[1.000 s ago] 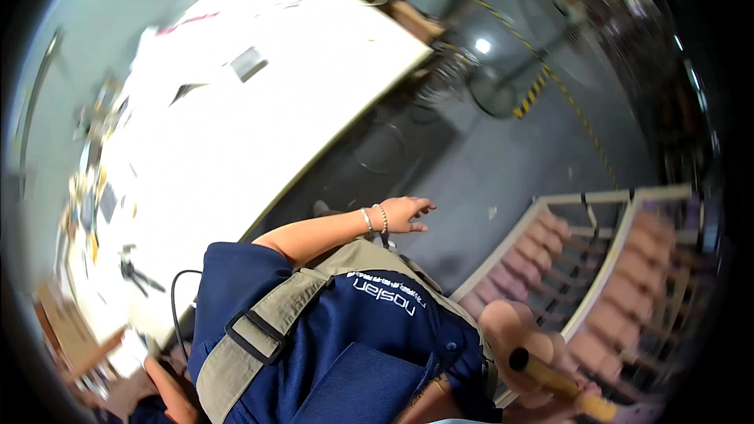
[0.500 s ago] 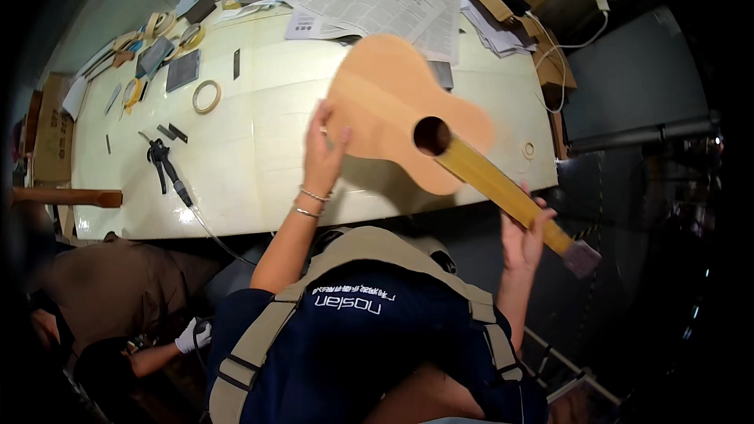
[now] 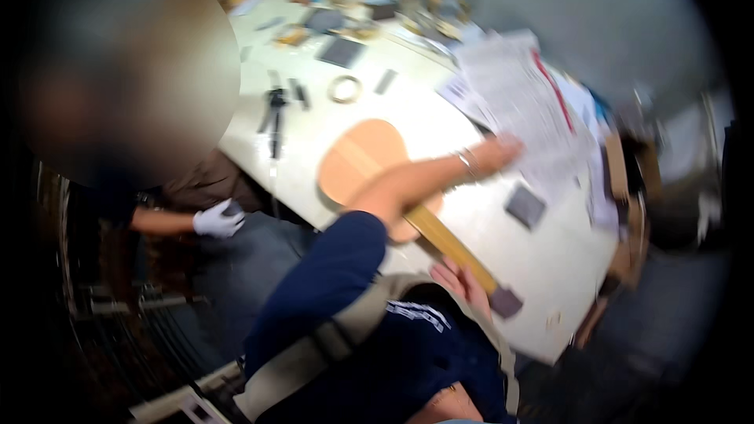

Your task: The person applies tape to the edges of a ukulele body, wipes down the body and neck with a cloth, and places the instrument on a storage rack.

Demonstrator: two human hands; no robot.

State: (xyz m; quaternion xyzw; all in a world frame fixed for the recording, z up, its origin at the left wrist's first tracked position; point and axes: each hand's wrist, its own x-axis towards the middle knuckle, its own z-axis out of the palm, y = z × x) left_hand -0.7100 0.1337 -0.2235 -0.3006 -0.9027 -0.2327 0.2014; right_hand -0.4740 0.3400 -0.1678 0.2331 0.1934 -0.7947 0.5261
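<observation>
An unfinished ukulele (image 3: 365, 149) with a pale wood body lies tilted over the near part of the table. Its yellowish neck (image 3: 448, 239) points to the lower right and ends in a dark, covered head (image 3: 506, 303). My right hand (image 3: 463, 279) is closed around the neck from the near side. My left arm crosses over the body and hides the sound hole. Beyond it my left hand (image 3: 499, 154), blurred, holds nothing I can see; its fingers look stretched out, by the newspaper (image 3: 518, 102). A dark grey square pad (image 3: 525, 206) lies right of that hand.
An air blow gun (image 3: 275, 110), a tape roll (image 3: 345, 89) and several grey pads lie on the white table (image 3: 565, 267). Cardboard boxes (image 3: 616, 165) stand at the right. At left is another person, whose white-gloved hand (image 3: 220, 220) holds something dark.
My view has swung to the left. My left hand has let go of the ukulele's body and reached across it to the right. My right hand stays at the neck.
</observation>
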